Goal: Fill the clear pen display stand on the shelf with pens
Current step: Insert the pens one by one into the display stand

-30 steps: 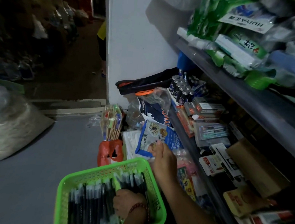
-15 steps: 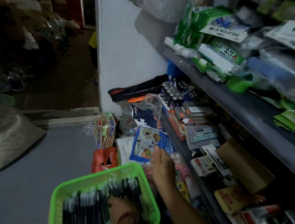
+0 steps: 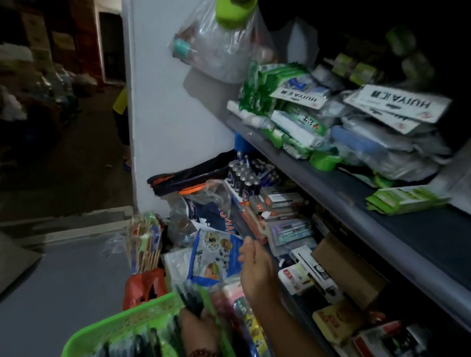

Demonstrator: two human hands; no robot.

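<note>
A bunch of dark pens (image 3: 191,299) is clasped by the left hand (image 3: 201,330) just above the green basket (image 3: 130,328). Beside the basket, the right hand (image 3: 257,268) is held open-fingered against the blue packet (image 3: 213,257). The clear stand cannot be made out.

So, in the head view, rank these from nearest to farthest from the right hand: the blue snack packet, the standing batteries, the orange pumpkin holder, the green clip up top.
From the right hand:
1. Blue snack packet, just left of the hand, at its fingertips.
2. Orange pumpkin holder, lower left, beside the green basket.
3. Standing batteries, above, on the lower shelf.
4. Green clip, at the frame's top, holding a hanging plastic bag.
</note>
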